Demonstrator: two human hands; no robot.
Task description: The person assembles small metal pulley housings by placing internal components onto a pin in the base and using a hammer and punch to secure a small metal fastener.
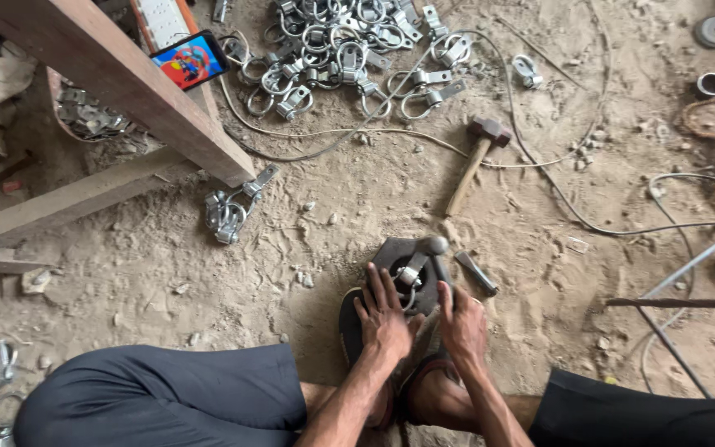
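From my seat on the dirt floor, a wooden bench (126, 83) stands far left, a pile of metal clamps (349, 50) beyond it. My left hand (384, 319) lies flat, fingers spread, pressing a clamp (411, 277) onto the dark metal block (407, 273) so it stays put. My right hand (461, 323) curls around something beside it; what, I cannot tell. A hammer (473, 161) lies within reach.

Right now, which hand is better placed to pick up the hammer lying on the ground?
Probably the right hand. It sits on the side nearer the hammer, whose wooden handle angles down toward it. The left hand lies flat, its fingers against the metal clamp piece on the dark block.
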